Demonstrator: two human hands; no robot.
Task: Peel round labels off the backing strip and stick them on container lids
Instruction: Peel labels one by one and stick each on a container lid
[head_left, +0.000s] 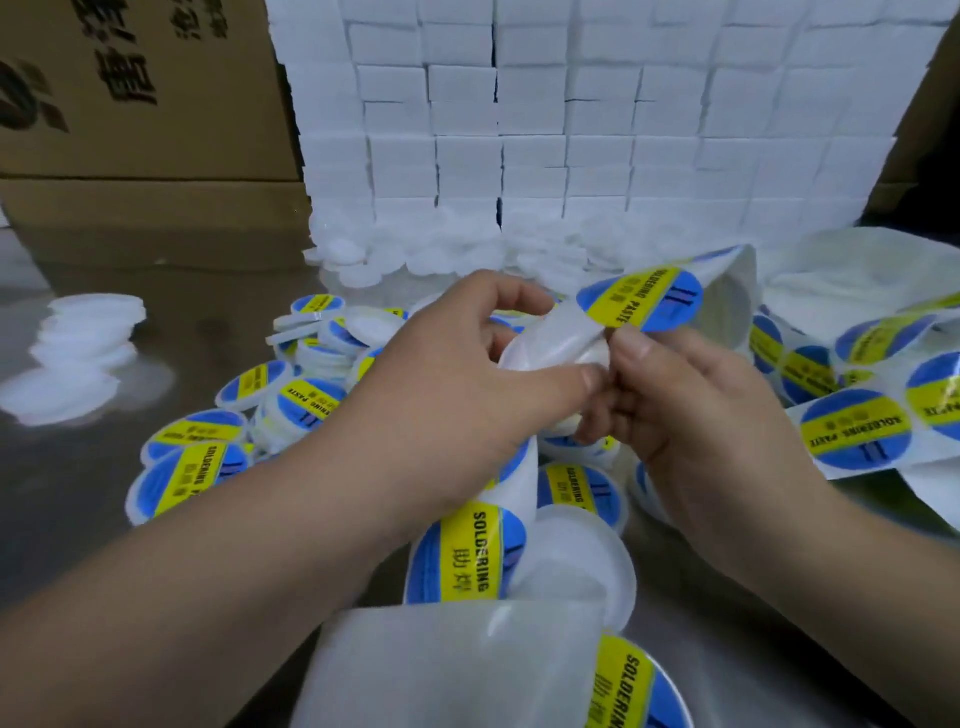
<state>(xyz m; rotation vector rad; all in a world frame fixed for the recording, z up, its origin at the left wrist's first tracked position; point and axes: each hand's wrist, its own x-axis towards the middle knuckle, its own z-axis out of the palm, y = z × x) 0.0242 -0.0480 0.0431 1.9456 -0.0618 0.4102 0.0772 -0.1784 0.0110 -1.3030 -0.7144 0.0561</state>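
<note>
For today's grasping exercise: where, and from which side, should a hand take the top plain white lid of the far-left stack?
Probably pinch the top lid across its rim, coming straight down from above: it lies flat on the stack, with its thin edge exposed.

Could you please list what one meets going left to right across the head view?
Stack of bare white lids, pile of labelled lids, left hand, right hand, strip of round labels.
</note>
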